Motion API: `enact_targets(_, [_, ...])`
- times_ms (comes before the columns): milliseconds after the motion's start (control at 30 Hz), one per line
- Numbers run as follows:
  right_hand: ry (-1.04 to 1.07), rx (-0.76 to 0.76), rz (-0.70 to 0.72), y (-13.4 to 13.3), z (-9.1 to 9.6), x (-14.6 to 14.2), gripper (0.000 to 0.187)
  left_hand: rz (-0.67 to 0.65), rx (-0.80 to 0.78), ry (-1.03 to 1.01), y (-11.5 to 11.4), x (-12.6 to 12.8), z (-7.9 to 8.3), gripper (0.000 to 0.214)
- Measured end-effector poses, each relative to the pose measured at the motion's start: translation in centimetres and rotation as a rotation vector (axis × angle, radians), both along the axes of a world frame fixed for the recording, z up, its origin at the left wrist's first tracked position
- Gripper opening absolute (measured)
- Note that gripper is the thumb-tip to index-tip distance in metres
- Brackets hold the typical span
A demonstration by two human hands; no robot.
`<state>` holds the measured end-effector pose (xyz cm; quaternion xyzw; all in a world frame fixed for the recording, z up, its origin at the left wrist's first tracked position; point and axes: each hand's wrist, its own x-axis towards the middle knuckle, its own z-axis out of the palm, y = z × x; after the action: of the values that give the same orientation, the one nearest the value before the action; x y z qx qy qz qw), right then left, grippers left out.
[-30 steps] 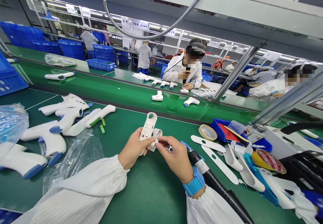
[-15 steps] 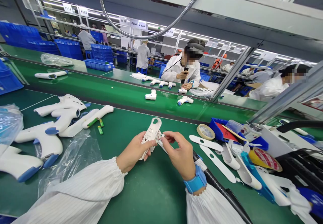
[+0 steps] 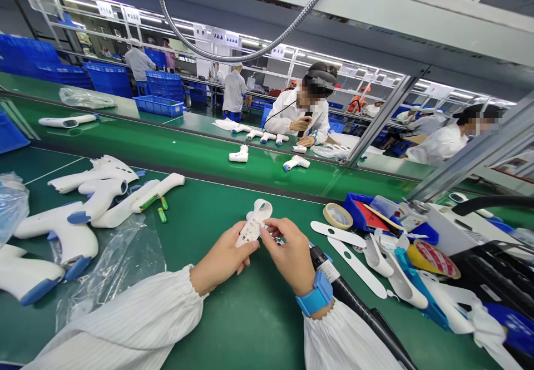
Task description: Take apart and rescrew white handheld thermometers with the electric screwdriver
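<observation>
My left hand (image 3: 225, 256) is closed on a white plastic thermometer housing (image 3: 250, 231), thumb across its lower face. The housing is tilted, with its ring-shaped end pointing up and away; small holes and ribs show on the side facing me. My right hand (image 3: 291, 253) pinches at the housing's right edge, with thumb and forefinger together. Whatever lies between those fingertips is hidden. Under the right wrist, a black cylindrical tool (image 3: 340, 286) with a white label, resembling an electric screwdriver, lies on the green bench.
White and blue gun-shaped thermometers (image 3: 75, 236), green batteries (image 3: 162, 214) and clear plastic bags (image 3: 112, 264) lie left. At right are flat white strips (image 3: 356, 267), a tape roll (image 3: 337, 216), a blue bin (image 3: 354, 214) and loose shells. Across the conveyor (image 3: 196, 158) sits a co-worker (image 3: 287, 111).
The housing has turned in my left hand, so its ring end shows at a different slant. My right fingers remain at its right edge. The view has shifted slightly.
</observation>
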<state>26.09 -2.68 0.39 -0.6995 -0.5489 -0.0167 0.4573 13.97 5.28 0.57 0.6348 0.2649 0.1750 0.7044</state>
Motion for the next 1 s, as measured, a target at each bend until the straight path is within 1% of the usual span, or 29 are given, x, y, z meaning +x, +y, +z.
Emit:
enact_targets(233, [0.034,-0.019,0.007,0.0,-0.1,-0.1,0.009,-0.009,0.072,0.040,0.0,0.1,-0.5,0.032])
enact_targets(433, [0.070,0.003,0.005,0.1,-0.2,-0.2,0.010,-0.020,0.090,0.049,-0.1,0.1,-0.3,0.035])
enact_targets(667, [0.122,0.046,0.001,0.1,-0.2,-0.4,0.011,-0.050,0.085,0.078,-0.4,-0.1,0.5,0.037])
enact_targets(900, [0.132,0.069,0.029,0.0,0.0,-0.4,0.012,-0.072,0.121,0.077,-0.6,-0.3,0.3,0.036])
enact_targets(1000, [0.089,0.067,0.040,-0.1,0.1,-0.3,0.011,-0.073,0.124,0.087,-0.7,-0.4,0.4,0.035])
